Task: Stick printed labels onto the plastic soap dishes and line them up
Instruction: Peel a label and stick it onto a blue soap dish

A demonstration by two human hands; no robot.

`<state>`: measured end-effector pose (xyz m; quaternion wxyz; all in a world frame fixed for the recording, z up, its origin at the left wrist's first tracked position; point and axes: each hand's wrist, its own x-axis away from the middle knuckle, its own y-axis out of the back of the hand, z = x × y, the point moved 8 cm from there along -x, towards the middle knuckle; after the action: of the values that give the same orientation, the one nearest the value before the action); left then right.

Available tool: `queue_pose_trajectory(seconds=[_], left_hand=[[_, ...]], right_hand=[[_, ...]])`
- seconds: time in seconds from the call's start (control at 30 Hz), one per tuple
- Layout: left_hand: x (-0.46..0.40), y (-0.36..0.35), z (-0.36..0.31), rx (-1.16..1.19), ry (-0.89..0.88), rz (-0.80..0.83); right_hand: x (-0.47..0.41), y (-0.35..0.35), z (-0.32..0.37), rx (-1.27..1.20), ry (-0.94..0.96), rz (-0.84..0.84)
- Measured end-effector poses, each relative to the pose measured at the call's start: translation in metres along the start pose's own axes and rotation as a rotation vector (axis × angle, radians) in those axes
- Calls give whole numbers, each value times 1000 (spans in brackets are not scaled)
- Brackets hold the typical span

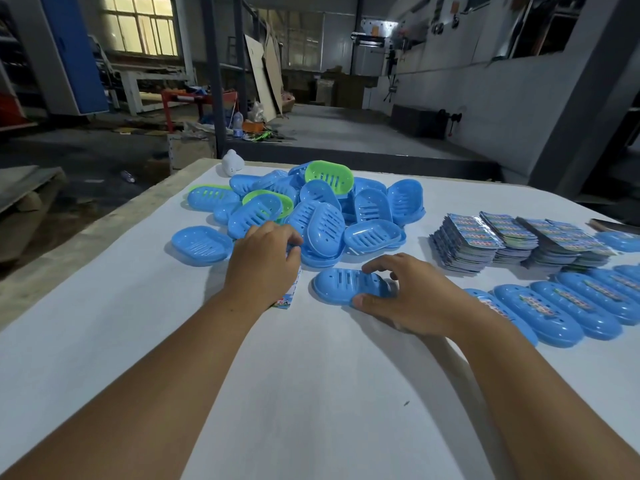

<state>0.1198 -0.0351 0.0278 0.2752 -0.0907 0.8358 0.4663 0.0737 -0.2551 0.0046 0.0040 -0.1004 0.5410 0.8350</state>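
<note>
A blue soap dish lies bottom up on the white table, and my right hand grips its right end with thumb and fingers. My left hand is just left of it, fingers curled over a printed label whose lower end sticks out under the palm. Behind both hands sits a heap of blue and green soap dishes. At the right, a row of labelled blue dishes lies side by side. Stacks of printed labels stand behind that row.
The white table ends at its left edge, with floor below. A single blue dish lies left of the heap. A small white object stands at the far edge. A dark blade-like thing lies far right.
</note>
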Motion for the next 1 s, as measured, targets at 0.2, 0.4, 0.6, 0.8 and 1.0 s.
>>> queue_pose_trajectory(seconds=[0.2,0.4,0.6,0.8,1.0], left_hand=[[4,-7,-13,0,-68,132],[9,11,30,-376,189,237],[16,11,30,-172,247,242],[25,-5,48,468,575,291],[27,1,44,167,450,280]], right_hand=[[0,9,-1,-79,8,-89],[0,9,2,-100,9,-90],[2,9,4,-112,10,-87],[2,11,5,-146,13,-109],[4,12,10,-197,35,-124]])
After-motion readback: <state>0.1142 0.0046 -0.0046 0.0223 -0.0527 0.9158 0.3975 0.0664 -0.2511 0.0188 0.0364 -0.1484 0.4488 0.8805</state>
